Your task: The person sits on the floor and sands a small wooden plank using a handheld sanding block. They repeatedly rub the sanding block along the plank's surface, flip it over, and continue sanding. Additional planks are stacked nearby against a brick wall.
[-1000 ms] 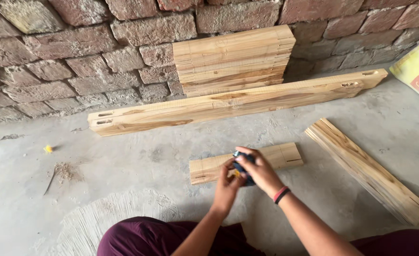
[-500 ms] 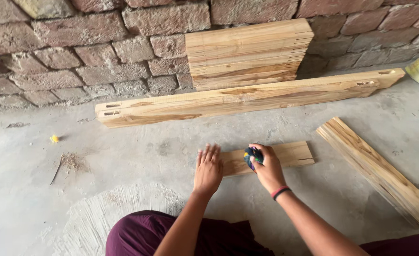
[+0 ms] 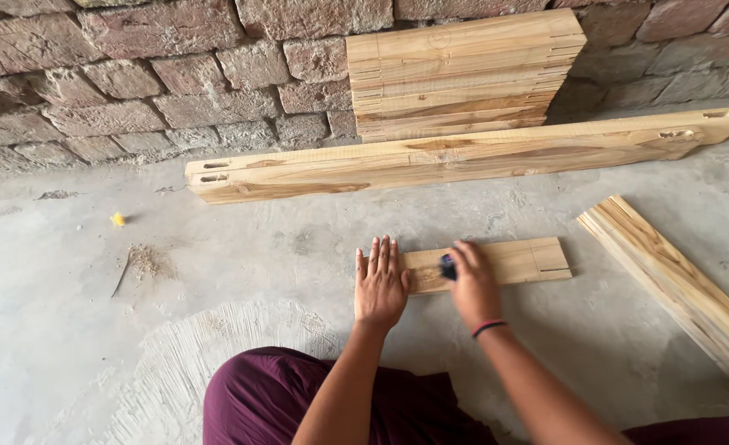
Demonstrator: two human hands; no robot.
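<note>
The left hand (image 3: 381, 284) lies flat, fingers together and stretched out, palm pressed on the left end of a short wooden board (image 3: 496, 262) that rests on the concrete floor (image 3: 241, 247). The right hand (image 3: 473, 287) is curled over the board just beside it, fingers closed around a small dark blue object (image 3: 447, 265), too hidden to identify, which it holds against the wood. The board lies directly under both hands, its long axis running left to right and tilting slightly upward toward the right, so most of its free length extends rightward past the right hand, which is the nearer hand to that open stretch. Its right end shows a stepped notch. Beyond it, nearer the brick wall (image 3: 133, 74), a long plank (image 3: 463, 152) lies roughly parallel, with a stack of boards (image 3: 463, 74) leaning behind. Another plank (image 3: 677, 288) lies angled well to the right.
</note>
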